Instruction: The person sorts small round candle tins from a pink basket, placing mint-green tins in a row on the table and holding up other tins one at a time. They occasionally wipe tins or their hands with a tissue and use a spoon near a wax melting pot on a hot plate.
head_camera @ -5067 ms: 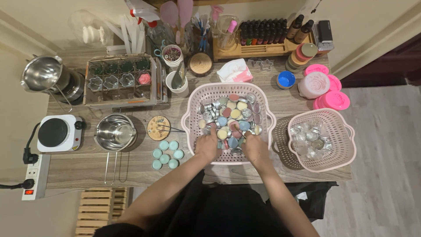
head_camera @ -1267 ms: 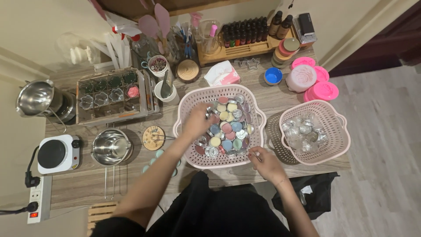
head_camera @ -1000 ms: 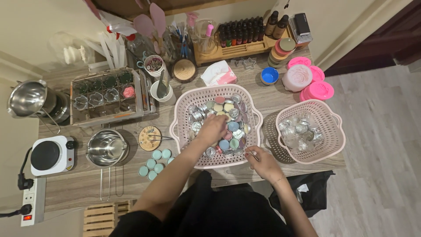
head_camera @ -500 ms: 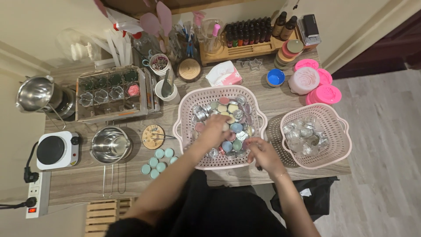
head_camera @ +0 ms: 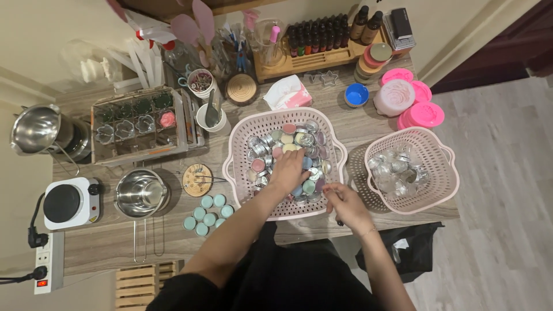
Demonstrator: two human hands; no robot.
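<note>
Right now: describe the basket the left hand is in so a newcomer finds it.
On the wooden table, find the two pink perforated baskets. It's the middle basket, where the left hand digs among coloured tins; the right basket holds only clear, silvery ones.

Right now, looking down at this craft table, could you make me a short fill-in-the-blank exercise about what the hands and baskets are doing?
1. The left hand reaches into the big pink basket full of small round ____.
2. The right hand rests at that basket's ____ edge.
3. The loose group of tins on the table left of that basket has lids coloured ____.
4. The smaller pink basket holds tins that look ____.

Missing words: tins; near; teal; silvery
</note>
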